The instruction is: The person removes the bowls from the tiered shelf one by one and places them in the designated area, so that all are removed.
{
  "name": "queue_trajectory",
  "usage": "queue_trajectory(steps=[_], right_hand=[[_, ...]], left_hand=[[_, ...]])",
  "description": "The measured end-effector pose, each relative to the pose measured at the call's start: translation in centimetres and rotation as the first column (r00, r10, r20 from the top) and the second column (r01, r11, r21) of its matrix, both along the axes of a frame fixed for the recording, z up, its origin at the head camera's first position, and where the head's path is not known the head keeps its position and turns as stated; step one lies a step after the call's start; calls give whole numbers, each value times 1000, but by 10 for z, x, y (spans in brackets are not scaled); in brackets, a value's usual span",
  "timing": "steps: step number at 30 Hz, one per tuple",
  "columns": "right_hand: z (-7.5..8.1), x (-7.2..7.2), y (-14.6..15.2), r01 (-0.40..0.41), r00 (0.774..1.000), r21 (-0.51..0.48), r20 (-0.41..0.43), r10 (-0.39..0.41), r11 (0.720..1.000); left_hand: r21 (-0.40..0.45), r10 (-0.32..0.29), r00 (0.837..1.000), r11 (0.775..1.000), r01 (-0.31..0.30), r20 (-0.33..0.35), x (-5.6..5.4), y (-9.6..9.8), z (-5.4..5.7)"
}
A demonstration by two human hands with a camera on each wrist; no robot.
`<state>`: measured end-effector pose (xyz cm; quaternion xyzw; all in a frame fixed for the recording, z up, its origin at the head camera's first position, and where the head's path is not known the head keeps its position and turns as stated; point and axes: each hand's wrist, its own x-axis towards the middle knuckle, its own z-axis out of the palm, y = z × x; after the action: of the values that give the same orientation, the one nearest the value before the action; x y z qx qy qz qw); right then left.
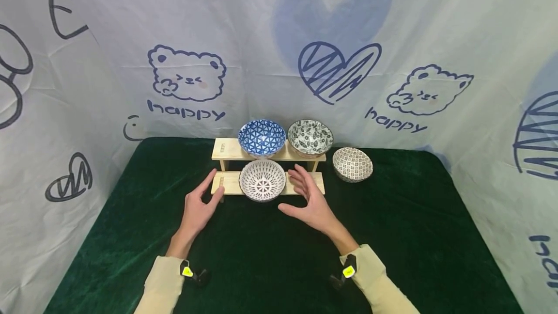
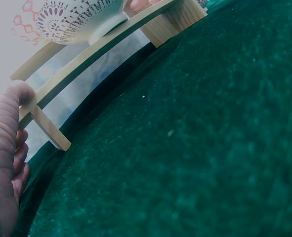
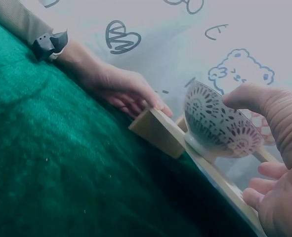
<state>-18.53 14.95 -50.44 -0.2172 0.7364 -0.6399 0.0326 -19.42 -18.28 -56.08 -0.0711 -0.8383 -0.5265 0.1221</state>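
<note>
A white bowl with dark dashes (image 1: 262, 181) sits on the lower board of a two-step wooden stand (image 1: 229, 182). My left hand (image 1: 199, 210) grips the left end of that board, its thumb on top and its other fingers at the side, as the left wrist view shows. Right of the white bowl is my right hand (image 1: 311, 206), thumb and fingers spread apart, holding nothing. In the right wrist view its thumb overlaps the bowl's rim; contact there is unclear. On the upper board stand a blue triangle-patterned bowl (image 1: 262, 137) and a leaf-patterned bowl (image 1: 310, 137).
A small brown-patterned bowl (image 1: 352, 164) rests on the dark green cloth (image 1: 270, 256), right of the stand. Behind and beside the cloth hangs a white curtain (image 1: 257, 38) printed with bears and hearts.
</note>
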Motion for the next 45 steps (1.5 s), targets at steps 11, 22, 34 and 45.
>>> queue_trajectory(steps=[11,22,34,45], right_hand=[[4,-5,-19,7,999,50,31,-9,999],[0,-13,-29,-3,994,16,105,1,1000],[-4,-19,-44,-18,997,-45,79,21,999],[-6,-22,-50,32,999,-9,37,-32,999]], left_hand=[[0,3,1000,1000,-3,8,-2,1,0],[-1,7,1000,1000,-7,-2,-3,0,-1],[5,4,1000,1000,-5,8,-2,1,-3],[-8,10,1000,1000,-10,-1,-2,0,-1]])
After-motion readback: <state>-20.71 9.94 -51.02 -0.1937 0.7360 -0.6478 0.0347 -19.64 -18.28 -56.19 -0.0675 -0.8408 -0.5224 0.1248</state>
